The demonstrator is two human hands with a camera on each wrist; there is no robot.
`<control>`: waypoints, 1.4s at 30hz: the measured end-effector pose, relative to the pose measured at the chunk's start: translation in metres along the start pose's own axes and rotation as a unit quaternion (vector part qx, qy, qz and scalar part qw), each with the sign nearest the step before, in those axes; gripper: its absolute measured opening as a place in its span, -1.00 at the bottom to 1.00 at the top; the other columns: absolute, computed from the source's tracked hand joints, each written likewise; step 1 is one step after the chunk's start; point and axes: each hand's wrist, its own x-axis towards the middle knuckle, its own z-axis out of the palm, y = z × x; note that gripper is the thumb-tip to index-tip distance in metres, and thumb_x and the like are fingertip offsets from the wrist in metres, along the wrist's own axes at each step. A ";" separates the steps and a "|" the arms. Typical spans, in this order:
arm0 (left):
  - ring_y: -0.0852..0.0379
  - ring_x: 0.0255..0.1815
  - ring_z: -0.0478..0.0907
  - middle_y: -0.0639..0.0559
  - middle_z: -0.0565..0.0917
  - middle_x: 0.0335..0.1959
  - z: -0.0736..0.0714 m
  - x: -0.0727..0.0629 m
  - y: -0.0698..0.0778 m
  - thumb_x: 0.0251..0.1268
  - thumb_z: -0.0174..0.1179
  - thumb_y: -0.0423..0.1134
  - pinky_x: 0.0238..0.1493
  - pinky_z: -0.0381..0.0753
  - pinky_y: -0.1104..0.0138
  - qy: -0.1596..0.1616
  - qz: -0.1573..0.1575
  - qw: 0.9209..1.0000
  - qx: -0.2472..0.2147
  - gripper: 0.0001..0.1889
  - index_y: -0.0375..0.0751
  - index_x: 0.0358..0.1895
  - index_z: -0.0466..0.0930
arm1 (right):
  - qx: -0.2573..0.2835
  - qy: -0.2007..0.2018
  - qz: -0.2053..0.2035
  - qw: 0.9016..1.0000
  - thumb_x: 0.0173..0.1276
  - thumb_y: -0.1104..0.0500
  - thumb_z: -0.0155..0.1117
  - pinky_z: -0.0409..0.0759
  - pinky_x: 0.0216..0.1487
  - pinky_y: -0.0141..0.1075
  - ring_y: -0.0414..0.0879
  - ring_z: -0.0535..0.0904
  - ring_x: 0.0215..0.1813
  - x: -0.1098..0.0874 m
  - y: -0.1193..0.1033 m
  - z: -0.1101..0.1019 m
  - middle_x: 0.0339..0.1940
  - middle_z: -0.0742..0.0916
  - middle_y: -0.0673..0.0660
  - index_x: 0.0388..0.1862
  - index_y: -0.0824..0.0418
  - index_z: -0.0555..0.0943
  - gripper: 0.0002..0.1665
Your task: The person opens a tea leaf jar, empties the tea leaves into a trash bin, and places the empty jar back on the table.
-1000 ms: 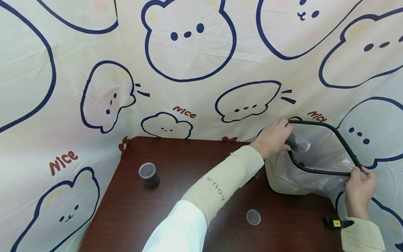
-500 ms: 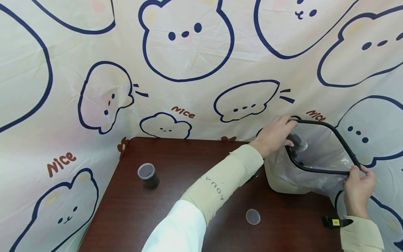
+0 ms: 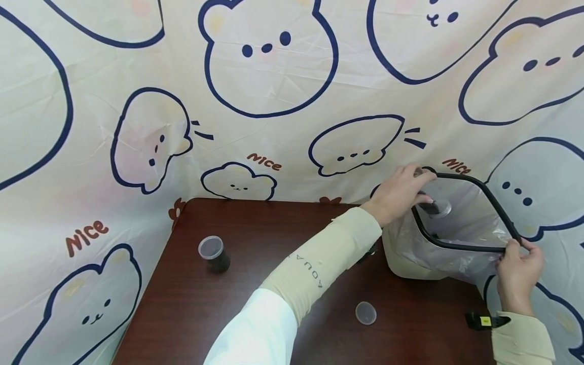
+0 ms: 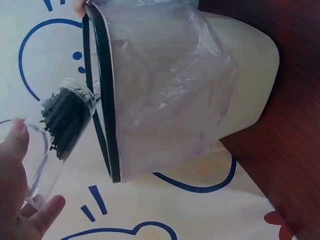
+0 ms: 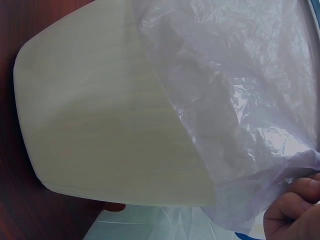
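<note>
Clear cup (image 4: 65, 121) tilts, gripped in the left hand (image 3: 398, 193), opposite the right hand (image 3: 519, 274) pinching the bin rim (image 3: 470, 248).

A draped tabletop nook — home or studio, can't tell!
Cartoon-print cloth (image 3: 274, 134) beyond the left hand (image 3: 396, 195) — wood-grain table (image 3: 274, 235) below.

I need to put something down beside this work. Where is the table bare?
Widest is the patch of table between the standing cup and the left sleeve. A smaller one lies between the round lid and the bin. Crowded: the back right, with the bin, its bag, the tipped cup, left grip and right grip.
</note>
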 end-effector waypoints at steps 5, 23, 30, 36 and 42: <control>0.20 0.40 0.28 0.07 0.34 0.42 -0.002 0.002 0.002 0.47 0.02 0.22 0.18 0.48 0.42 -0.001 -0.026 0.999 -0.048 -0.40 0.21 0.51 0.30 | -0.003 0.003 -0.007 1.000 0.59 0.15 -0.02 0.27 -0.72 -0.41 -0.23 0.34 -0.75 0.001 0.001 0.000 -0.67 0.51 -0.08 -0.01 -0.08 0.35 -0.88; 0.22 0.41 0.25 0.11 0.31 0.41 0.000 0.006 0.002 0.47 0.12 0.10 0.09 0.49 0.50 -0.012 -0.043 0.998 -0.049 -0.48 0.28 0.45 0.38 | -0.003 0.009 -0.012 1.000 0.60 0.14 -0.01 0.29 -0.70 -0.42 -0.25 0.35 -0.73 0.003 0.003 -0.001 -0.67 0.51 -0.09 -0.01 -0.09 0.36 -0.89; 0.23 0.43 0.24 0.10 0.29 0.43 0.001 0.006 0.000 0.49 0.06 0.13 0.13 0.46 0.50 -0.002 -0.033 0.998 -0.055 -0.45 0.26 0.49 0.32 | -0.001 0.008 -0.013 1.000 0.59 0.15 0.00 0.30 -0.70 -0.43 -0.25 0.36 -0.74 0.005 0.004 0.000 -0.67 0.51 -0.08 -0.02 -0.08 0.37 -0.90; 0.20 0.47 0.21 0.07 0.26 0.49 -0.003 0.007 -0.003 0.50 0.09 0.08 0.23 0.39 0.51 -0.004 0.002 0.999 -0.053 -0.47 0.24 0.49 0.36 | -0.004 0.012 -0.013 1.000 0.58 0.15 -0.01 0.28 -0.72 -0.42 -0.24 0.34 -0.75 0.004 0.003 0.001 -0.68 0.50 -0.09 -0.04 -0.08 0.36 -0.89; 0.19 0.52 0.16 0.02 0.22 0.54 -0.006 0.011 -0.006 0.48 0.16 -0.04 0.36 0.19 0.55 -0.001 0.048 0.998 -0.050 -0.38 0.12 0.55 0.25 | 0.001 0.012 -0.016 1.000 0.59 0.15 0.00 0.28 -0.72 -0.42 -0.24 0.33 -0.76 0.004 0.004 0.002 -0.69 0.50 -0.09 -0.03 -0.07 0.36 -0.89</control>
